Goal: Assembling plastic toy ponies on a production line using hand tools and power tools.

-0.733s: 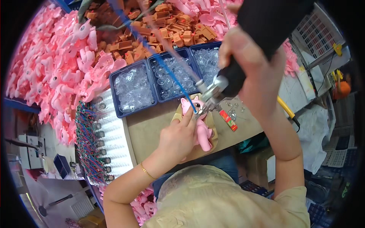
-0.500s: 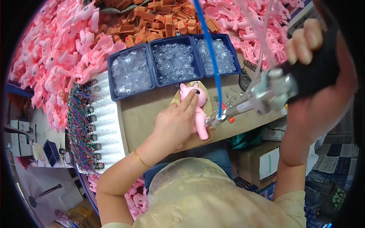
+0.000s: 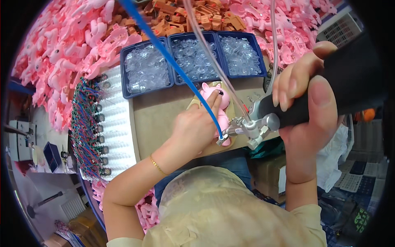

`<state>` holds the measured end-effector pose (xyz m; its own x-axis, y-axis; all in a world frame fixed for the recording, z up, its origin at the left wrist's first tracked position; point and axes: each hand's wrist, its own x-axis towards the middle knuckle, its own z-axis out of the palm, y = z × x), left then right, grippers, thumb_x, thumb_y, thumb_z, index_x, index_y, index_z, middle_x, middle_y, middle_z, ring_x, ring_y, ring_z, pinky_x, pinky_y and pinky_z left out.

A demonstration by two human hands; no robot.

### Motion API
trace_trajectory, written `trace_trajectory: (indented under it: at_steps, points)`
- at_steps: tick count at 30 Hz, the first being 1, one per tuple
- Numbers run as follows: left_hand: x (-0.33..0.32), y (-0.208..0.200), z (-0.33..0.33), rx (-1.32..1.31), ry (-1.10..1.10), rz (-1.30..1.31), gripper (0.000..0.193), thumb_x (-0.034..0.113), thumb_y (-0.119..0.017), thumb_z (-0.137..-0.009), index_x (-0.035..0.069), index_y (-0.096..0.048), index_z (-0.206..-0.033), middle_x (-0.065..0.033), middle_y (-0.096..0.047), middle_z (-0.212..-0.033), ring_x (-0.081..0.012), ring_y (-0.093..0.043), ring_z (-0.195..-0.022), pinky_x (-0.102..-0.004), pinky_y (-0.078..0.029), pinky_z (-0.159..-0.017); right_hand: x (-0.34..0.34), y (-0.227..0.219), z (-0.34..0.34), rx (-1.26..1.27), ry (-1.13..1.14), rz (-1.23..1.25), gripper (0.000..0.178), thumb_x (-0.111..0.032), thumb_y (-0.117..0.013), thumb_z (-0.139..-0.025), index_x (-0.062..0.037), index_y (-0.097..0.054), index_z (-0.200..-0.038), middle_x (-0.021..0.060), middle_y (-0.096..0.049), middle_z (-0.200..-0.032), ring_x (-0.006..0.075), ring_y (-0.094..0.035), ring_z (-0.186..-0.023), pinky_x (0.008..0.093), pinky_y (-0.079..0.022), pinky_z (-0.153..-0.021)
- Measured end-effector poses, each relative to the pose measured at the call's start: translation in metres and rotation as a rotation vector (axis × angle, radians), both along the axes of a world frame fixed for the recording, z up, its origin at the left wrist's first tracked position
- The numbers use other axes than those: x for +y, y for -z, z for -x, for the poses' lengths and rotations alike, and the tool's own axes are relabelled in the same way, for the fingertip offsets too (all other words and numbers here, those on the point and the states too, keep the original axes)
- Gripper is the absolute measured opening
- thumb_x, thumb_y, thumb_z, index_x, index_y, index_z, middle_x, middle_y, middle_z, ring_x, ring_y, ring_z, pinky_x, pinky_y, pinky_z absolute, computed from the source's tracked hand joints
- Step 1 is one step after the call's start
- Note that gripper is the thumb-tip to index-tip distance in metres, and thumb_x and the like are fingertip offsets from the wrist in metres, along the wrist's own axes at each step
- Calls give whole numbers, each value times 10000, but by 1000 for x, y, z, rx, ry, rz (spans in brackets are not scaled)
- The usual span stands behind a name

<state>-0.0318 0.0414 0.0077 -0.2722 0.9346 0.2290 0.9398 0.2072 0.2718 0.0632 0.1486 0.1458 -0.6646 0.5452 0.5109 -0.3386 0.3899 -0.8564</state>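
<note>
Under my left hand (image 3: 192, 126) a pink plastic toy animal (image 3: 222, 118) lies on a tan block (image 3: 233, 108) at the table's front part. Two fingers stretch over the toy's head, and this hand holds the toy down. My right hand (image 3: 304, 96) wraps round the black grip of an air-hose tool (image 3: 349, 76), fingers closed on it. The tool's metal head (image 3: 257, 131) points left, its narrow end over the toy's lower body. Where the tip meets the toy is hard to make out. A blue hose (image 3: 175, 64) and clear tubes (image 3: 214, 47) lead up from the head.
Three blue trays (image 3: 173, 61) of clear plastic parts stand side by side behind the toy. White foam (image 3: 119, 127) with bundled coloured wires (image 3: 85, 131) lies at left. Pink shells (image 3: 61, 66) and brown parts (image 3: 181, 16) are heaped behind. Small bits lie near the tool.
My right hand has brought the tool lower and closer, its metal head swinging leftward over the toy's lower body. The blue hose now slants across my left fingers. My left hand stays on the toy.
</note>
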Motion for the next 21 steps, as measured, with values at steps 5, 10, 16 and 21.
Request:
trace_trajectory:
  at_steps: [5, 10, 16, 21]
  points:
    - [3, 28, 2, 41, 2, -186, 517, 166, -568, -719, 5, -494, -1205, -82, -549, -1200, -179, -601, -680, -287, -500, -541, 44, -16, 7, 62, -366, 165, 468, -263, -478, -901, 35, -372, -1247, 42, -441, -753, 110, -435, -618, 243, -390, -572]
    - [1, 14, 48, -420, 109, -91, 163, 147, -532, -784, 86, -622, -905, -137, -634, -842, -330, -607, -730, -421, -501, -621, 40, -25, 27, 80, -425, 348, 358, -263, -473, -901, 28, -416, -1102, 53, -441, -787, 119, -439, -658, 246, -384, -600]
    - [-3, 25, 151, 478, -413, -72, 93, 44, -553, -712, 76, -625, -761, -80, -618, -792, -258, -613, -774, -363, -487, -647, 32, -17, 49, 80, -376, 249, 252, -258, -469, -900, -12, -423, -922, 52, -431, -805, 131, -427, -685, 257, -366, -642]
    - [7, 25, 153, 273, -342, -86, 62, 70, -563, -718, 60, -611, -756, -102, -609, -805, -259, -612, -772, -376, -495, -657, 28, -15, 54, 82, -275, 198, 226, -247, -465, -897, -34, -425, -831, 50, -422, -812, 136, -414, -696, 263, -351, -664]
